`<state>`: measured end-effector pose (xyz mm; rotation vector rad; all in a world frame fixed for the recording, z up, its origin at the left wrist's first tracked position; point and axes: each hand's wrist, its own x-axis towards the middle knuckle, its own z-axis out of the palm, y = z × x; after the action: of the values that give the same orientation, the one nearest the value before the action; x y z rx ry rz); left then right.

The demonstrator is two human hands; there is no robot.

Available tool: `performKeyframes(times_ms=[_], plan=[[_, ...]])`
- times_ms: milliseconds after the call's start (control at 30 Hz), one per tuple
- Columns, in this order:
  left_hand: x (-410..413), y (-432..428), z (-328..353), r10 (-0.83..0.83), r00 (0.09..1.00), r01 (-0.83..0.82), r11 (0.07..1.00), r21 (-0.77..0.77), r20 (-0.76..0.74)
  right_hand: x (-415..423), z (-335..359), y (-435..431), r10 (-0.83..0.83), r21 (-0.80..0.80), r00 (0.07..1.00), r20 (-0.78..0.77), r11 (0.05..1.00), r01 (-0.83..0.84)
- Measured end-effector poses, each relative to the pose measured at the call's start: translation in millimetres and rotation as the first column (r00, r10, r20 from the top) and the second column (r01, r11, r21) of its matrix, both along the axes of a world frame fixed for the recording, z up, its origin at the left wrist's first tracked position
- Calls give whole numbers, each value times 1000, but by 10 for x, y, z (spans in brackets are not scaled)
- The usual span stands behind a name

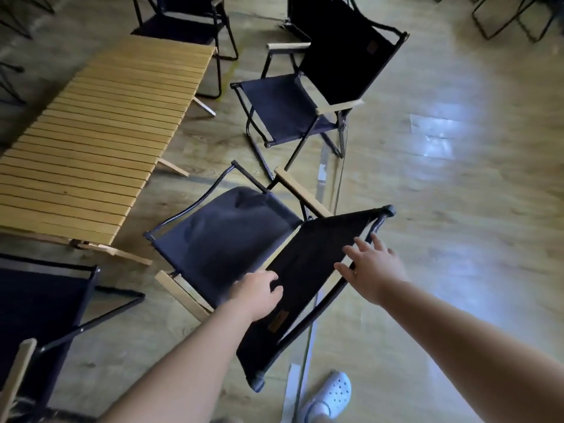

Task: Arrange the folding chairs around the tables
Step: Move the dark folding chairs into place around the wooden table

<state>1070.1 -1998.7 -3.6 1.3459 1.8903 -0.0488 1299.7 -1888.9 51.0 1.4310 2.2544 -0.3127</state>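
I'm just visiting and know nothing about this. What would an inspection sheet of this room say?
Surface: wood-look floor, glare at right.
Job's things: slatted wooden table; nearest folding chair beside it; second chair beyond; third chair at the table's far end; fourth chair at lower left.
Clutter: pale tape strips on the floor.
Hands: left hand rests on the nearest chair's backrest, grip unclear; right hand open, fingers spread at its frame.
Cables: thin line beside the tape, cannot tell if a cable.
Surroundings: white clog below; more chair frames at top right.
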Motion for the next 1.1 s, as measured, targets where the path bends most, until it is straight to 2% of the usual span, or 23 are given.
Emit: performKeyframes(times_ms=[200,333,433,533,667,800,967,1100], plan=[[514,-51,72,208,978,-208,977,40,16,277,53,313,180,-79,981,-76,979,-186],[596,-187,201,349,930,-347,937,-37,118,368,52,489,292,-134,955,-58,945,-297],[649,-299,253,301,938,-279,950,-137,174,334,70,627,362,-201,932,-35,911,-361],[772,-325,224,234,962,-207,960,-188,140,278,11,772,533,-249,846,25,823,-511],[866,-227,208,272,959,-256,954,-157,86,202,-102,1007,679,-263,729,86,721,-641],[881,-113,235,309,946,-288,940,-183,100,134,-112,1262,770,-313,637,27,612,-726],[956,17,231,371,922,-342,914,-219,106,73,-119,1495,815,-383,579,-13,531,-756],[1111,273,149,488,867,-464,864,-196,100,58,-143,1880,820,-369,572,-34,522,-769]])
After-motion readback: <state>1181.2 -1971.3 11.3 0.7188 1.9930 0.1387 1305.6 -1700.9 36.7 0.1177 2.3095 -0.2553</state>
